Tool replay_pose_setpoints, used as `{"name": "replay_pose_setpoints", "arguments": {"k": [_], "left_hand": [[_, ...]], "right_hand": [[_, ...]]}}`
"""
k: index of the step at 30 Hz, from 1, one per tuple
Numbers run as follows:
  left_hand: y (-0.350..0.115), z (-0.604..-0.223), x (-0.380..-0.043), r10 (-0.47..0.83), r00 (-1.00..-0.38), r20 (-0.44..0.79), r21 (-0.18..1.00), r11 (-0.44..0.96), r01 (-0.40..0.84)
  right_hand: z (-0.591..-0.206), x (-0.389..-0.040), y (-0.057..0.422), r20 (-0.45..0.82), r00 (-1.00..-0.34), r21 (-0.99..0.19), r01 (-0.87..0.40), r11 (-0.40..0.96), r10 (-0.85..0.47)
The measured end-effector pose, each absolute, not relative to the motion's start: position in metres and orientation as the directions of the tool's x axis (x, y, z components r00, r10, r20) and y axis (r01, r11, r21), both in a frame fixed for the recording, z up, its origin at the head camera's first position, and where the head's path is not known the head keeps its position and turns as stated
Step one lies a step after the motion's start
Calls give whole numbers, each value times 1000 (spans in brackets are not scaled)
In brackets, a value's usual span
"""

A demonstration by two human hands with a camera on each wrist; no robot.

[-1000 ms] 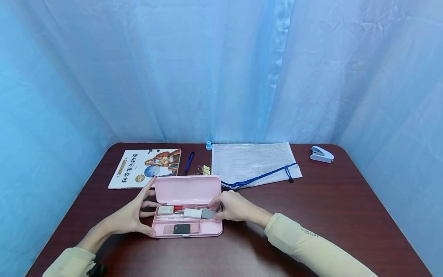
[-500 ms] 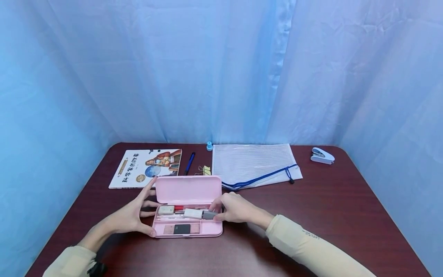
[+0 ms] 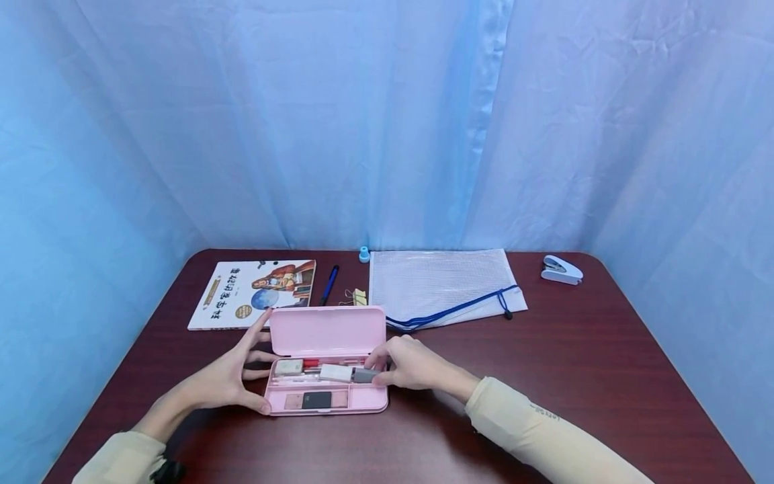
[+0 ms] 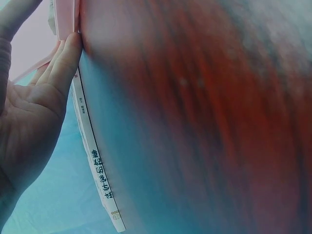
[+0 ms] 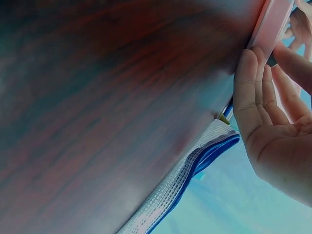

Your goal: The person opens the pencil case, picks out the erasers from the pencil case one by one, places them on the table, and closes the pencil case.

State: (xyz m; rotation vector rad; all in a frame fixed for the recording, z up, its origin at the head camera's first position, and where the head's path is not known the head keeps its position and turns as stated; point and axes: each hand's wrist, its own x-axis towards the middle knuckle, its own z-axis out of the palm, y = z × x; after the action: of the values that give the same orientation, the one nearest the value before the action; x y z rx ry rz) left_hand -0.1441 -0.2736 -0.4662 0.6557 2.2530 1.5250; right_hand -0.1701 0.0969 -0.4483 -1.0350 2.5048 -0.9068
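A pink pencil case point(image 3: 329, 333) lies on the table with its lid raised. My left hand point(image 3: 220, 376) is spread along the left end of the case, thumb at the front corner and index fingertip at the lid's upper edge. At the right end, my right hand point(image 3: 414, 363) pinches the grey end of a white-and-grey block like an eraser point(image 3: 336, 373), over the rear compartment. That compartment also holds a white eraser point(image 3: 288, 367) and pens point(image 3: 296, 380). In the front compartment lies a pink block with a black band point(image 3: 317, 400). The right wrist view shows the right fingers at the case's edge.
Behind the case are a book point(image 3: 254, 296), a blue pen point(image 3: 329, 285), a yellow binder clip point(image 3: 359, 297) and a small light-blue item point(image 3: 364, 255). A white mesh zip pouch point(image 3: 444, 282) lies at the back, with a white stapler point(image 3: 561, 269) farther right.
The white-and-grey block has turned slightly in my right fingers, its grey end looking narrower than before. My left hand and the case stay put.
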Motion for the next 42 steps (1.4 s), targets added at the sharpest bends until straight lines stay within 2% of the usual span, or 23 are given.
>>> {"name": "replay_pose_setpoints", "arguments": {"k": [8,14,20,26,36,42], "left_hand": [[-274,-467,-145,547,-837,-25,925,329,187],[-274,-467,-144,542,-840,-32,925,334,180],[-275,-466,-141,543,-838,-48,927,336,165],[-274,-466,-143,537,-843,-38,925,337,173],[-271,-469,-145,541,-840,-44,922,345,174],[-272,-465,-144,526,-849,-54,919,358,163]], "right_hand": [[-444,-169,100,-2,-714,-717,-487,499,-700],[-433,-167,110,-69,-732,-875,-282,394,-678],[-425,-165,130,-134,-756,-942,-105,320,-641],[-424,-172,162,-146,-785,-960,-35,278,-603],[-435,-189,226,-215,-805,-942,20,336,-553],[-442,-194,246,-262,-797,-919,34,392,-544]]}}
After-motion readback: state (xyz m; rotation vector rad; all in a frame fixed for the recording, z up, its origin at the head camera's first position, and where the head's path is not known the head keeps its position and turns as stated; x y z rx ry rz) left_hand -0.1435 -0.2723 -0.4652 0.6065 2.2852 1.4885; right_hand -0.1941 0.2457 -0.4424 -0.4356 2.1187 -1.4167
